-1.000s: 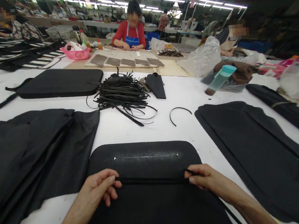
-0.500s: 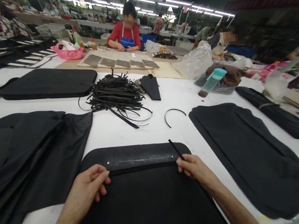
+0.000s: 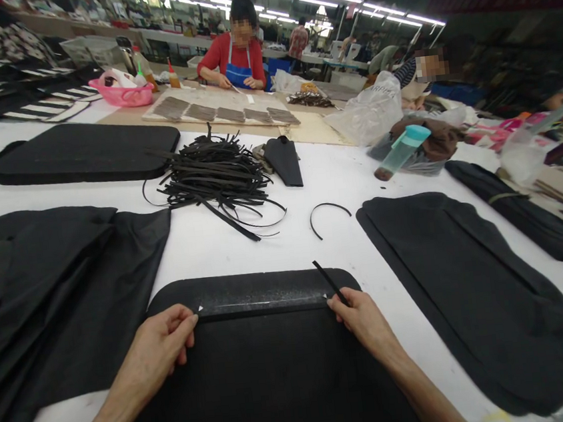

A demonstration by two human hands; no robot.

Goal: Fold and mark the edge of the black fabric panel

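A black rounded panel (image 3: 259,381) lies flat on the white table right in front of me. A thin black strip (image 3: 264,310) runs across it near its far edge, along a shiny band marked by a chalk line. My left hand (image 3: 162,341) pinches the strip's left end at the left chalk mark. My right hand (image 3: 358,317) pinches the right end, and the strip's loose tip (image 3: 325,277) sticks up past my fingers.
A heap of black strips (image 3: 217,174) and one curved strip (image 3: 329,214) lie ahead. Black fabric stacks sit at left (image 3: 47,282) and right (image 3: 470,285). Another black panel (image 3: 84,152) lies far left. A teal bottle (image 3: 401,151) and people working are beyond.
Both hands have slid the strip away from me, from the panel's middle up to the chalk-marked band. The strip's right tip now sticks up.
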